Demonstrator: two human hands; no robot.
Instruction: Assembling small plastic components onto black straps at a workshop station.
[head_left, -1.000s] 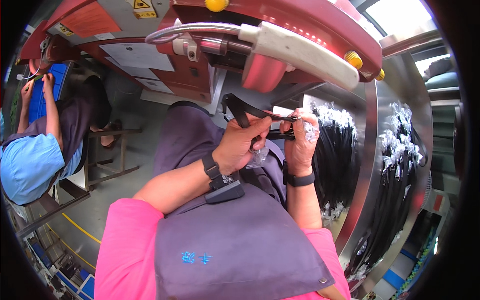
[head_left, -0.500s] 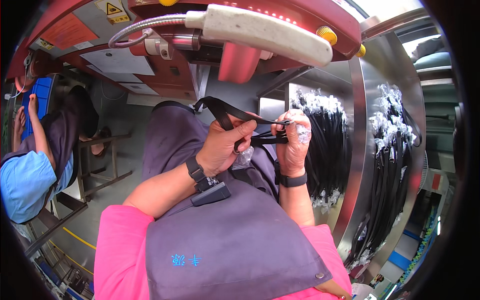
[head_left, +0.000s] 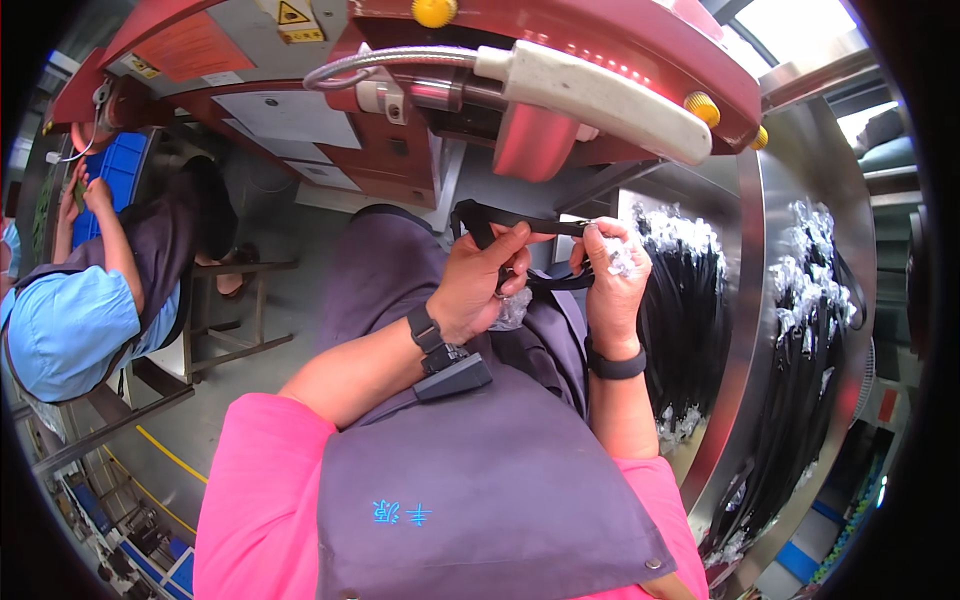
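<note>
My left hand (head_left: 480, 285) and my right hand (head_left: 612, 270) are raised in front of my chest, both closed on a black strap (head_left: 520, 222) that loops between them. A clear plastic wrapper (head_left: 512, 310) hangs crumpled under my left palm, and more wrapping shows at my right fingertips. The strap's upper run stretches from above my left fingers to my right thumb. My left wrist carries a black band with a small grey box (head_left: 452, 375); my right wrist wears a black band (head_left: 615, 365). A grey apron (head_left: 480, 480) covers my lap.
A red machine (head_left: 560, 60) with a white padded lamp arm (head_left: 600, 95) hangs overhead. To the right, a shiny steel bench (head_left: 745, 330) holds bundles of wrapped black straps (head_left: 690, 320). A co-worker in a blue shirt (head_left: 70, 330) sits at the left beside a metal stool frame (head_left: 230, 330).
My hands have kept hold of the strap and shifted slightly, with the loop now pulled flatter between them. The view has tilted a little, lifting the machine in the picture.
</note>
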